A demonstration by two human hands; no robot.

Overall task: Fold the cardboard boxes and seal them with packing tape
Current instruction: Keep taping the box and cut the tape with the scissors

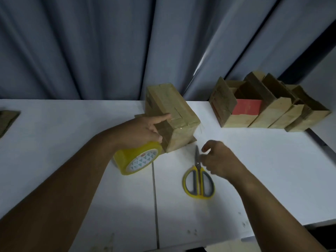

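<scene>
Your left hand (143, 130) rests against the left side of the cardboard box (174, 113). Its pointing finger (161, 118) lies straight along the top of the box, and its thumb (158, 137) presses low on the side. Your right hand (220, 159) is apart from the left one, off to the right of the box. Its fingers are loosely curled and you can see nothing held in them. They sit right above the blades of the scissors (199, 182), but you cannot tell if they touch.

The box sits in the middle of the white table (254, 170), near the back edge. It is closed on top, and shiny tape runs over it.

The yellow roll of packing tape (138, 159) stands on its edge just under your left wrist, touching the near corner of the box. The scissors lie flat on the table. They have yellow and grey handles that point toward you.

Far to the right is a row of open cardboard boxes (269, 106), packed side by side with their flaps up. One has a red patch (246, 107). A flat cardboard piece (7, 120) lies at the left edge of the table. A grey curtain (109, 42) hangs behind the table.
</scene>
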